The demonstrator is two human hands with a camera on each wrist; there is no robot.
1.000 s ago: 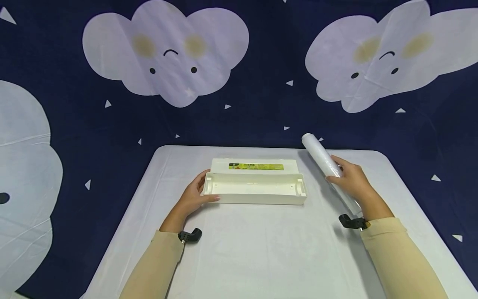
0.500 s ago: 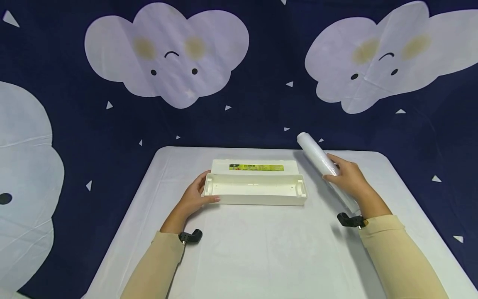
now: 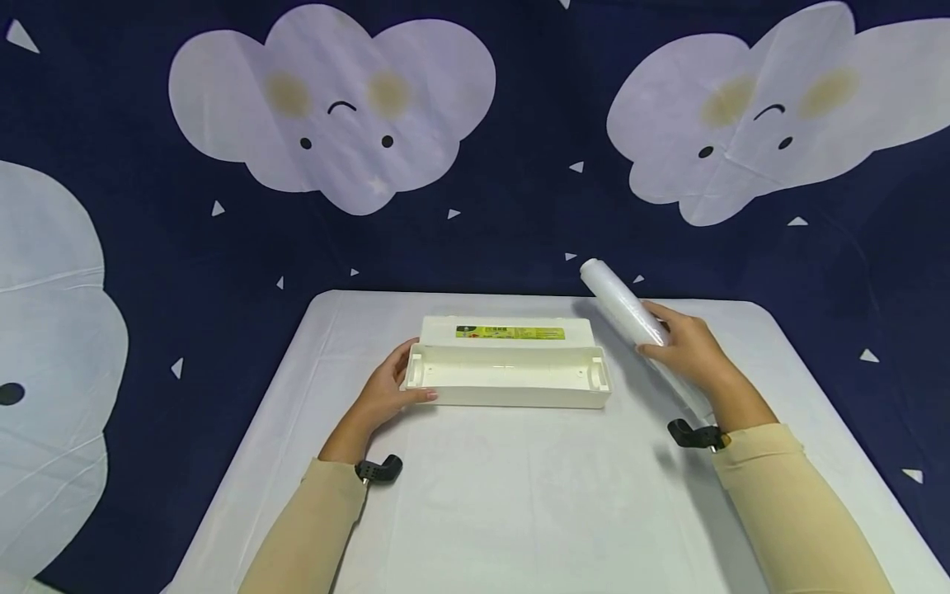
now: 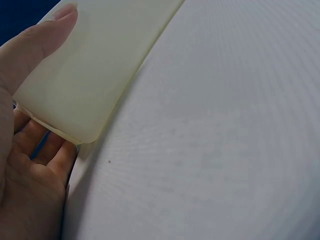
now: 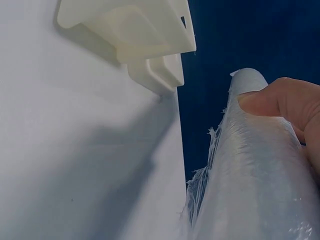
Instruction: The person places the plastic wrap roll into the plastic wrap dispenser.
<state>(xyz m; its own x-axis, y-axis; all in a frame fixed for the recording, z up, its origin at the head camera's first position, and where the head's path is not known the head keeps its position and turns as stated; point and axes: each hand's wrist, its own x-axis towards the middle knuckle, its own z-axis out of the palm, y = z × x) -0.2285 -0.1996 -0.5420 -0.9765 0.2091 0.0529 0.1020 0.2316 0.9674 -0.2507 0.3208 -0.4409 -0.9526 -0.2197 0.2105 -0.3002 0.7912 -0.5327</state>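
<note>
A long cream plastic wrap box point(image 3: 508, 397) lies across the table with its lid point(image 3: 438, 330) tipped back, a yellow-green label on it. Its trough shows bare inside. My left hand point(image 3: 382, 392) grips the box's left end, thumb on the front wall and fingers behind, as the left wrist view also shows. To the right of the box, my right hand point(image 3: 690, 351) holds a roll of cling film point(image 3: 622, 304) slantwise above the table. In the right wrist view the thumb point(image 5: 262, 103) presses on the roll, and ragged film point(image 5: 200, 185) hangs along its side.
A white cloth covers the table point(image 3: 519, 495). Behind its far edge hangs a dark blue curtain point(image 3: 534, 214) printed with clouds and small triangles. A black camera mount sits on each wrist, the right one point(image 3: 693, 434) near the roll's lower end.
My right hand has moved slightly left with the roll, bringing its far end nearer to the box. The left hand and the box have stayed in place.
</note>
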